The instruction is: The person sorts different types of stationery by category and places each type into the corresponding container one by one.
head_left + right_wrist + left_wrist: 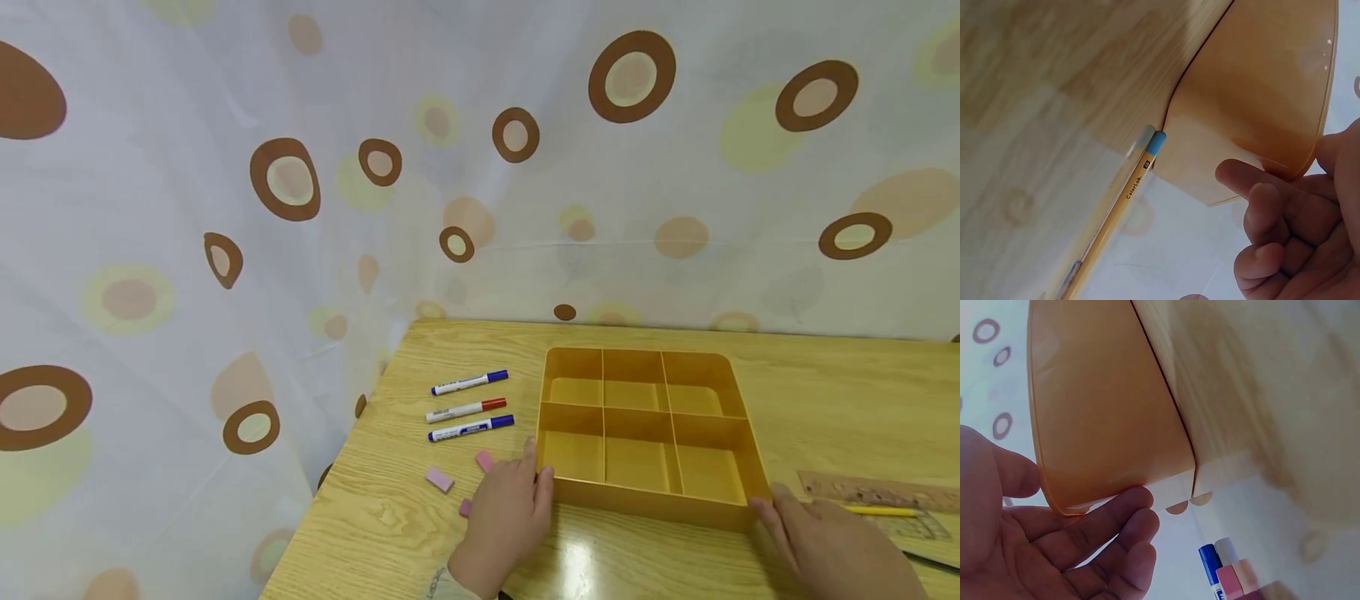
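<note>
An orange-yellow plastic compartment box (pixel 651 497) lies on the wooden table, its six-part inside facing up and bare. My left hand (pixel 506 510) grips its front left corner, thumb at the front wall and fingers along the left side. In the left wrist view the thumb meets the rim of the box (pixel 1104 406). At the front right corner my right hand (pixel 836 537) holds the box, thumb at the rim. The right wrist view has its index finger (pixel 1241 176) against the side wall, the other fingers curled.
Left of the box lie a blue-capped marker (pixel 469 382), a red-capped marker (pixel 466 410) and another blue-capped marker (pixel 471 427). Pink eraser blocks (pixel 439 480) lie near my left hand. A yellow pencil (pixel 885 511) and a ruler (pixel 862 487) are by my right hand. A patterned curtain (pixel 540 217) hangs behind.
</note>
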`<action>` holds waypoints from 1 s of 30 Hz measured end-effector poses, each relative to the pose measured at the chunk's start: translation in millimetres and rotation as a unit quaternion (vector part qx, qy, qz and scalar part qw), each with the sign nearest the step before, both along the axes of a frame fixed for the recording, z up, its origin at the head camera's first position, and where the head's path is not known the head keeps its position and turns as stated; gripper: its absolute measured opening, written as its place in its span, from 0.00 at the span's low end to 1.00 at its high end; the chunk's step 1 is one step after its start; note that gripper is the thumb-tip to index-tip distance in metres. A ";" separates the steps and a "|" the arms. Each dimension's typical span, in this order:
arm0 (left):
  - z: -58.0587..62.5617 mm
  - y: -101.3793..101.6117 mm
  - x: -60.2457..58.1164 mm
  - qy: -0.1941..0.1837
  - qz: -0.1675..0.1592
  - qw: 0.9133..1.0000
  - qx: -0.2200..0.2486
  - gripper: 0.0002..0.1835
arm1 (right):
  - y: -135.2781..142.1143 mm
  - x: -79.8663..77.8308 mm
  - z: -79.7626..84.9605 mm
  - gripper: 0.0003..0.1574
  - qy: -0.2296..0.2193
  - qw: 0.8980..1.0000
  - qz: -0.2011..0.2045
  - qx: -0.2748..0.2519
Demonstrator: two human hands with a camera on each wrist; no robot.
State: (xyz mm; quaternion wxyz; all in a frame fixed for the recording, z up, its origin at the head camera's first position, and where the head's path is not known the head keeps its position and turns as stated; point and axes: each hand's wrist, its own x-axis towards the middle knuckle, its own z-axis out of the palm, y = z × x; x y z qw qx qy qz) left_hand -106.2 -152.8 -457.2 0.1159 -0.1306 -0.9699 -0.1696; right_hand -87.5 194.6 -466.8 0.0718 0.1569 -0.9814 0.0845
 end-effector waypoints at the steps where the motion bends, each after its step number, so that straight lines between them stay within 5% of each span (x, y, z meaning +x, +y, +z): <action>1: -0.3 -0.6 1.2 0.005 0.000 1.000 0.001 0.28 | 0.1 0.6 -0.6 0.29 -0.008 1.000 -0.003 -0.003; 14: 0.2 -7.0 17.1 0.013 -0.001 1.000 0.012 0.27 | -2.4 5.9 2.7 0.36 -0.129 0.991 -0.017 0.013; 21: 2.5 -10.2 26.2 -0.002 0.007 1.000 0.013 0.29 | -1.1 13.6 -3.7 0.20 -0.029 0.999 0.025 0.013; 26: 2.6 -13.3 31.2 0.007 0.004 1.000 0.016 0.29 | 4.8 16.7 -14.2 0.28 0.043 0.996 0.074 0.007; 30: 4.0 -15.4 34.6 0.012 0.001 1.000 0.019 0.29 | 2.5 21.5 -17.1 0.31 0.063 0.996 0.061 -0.001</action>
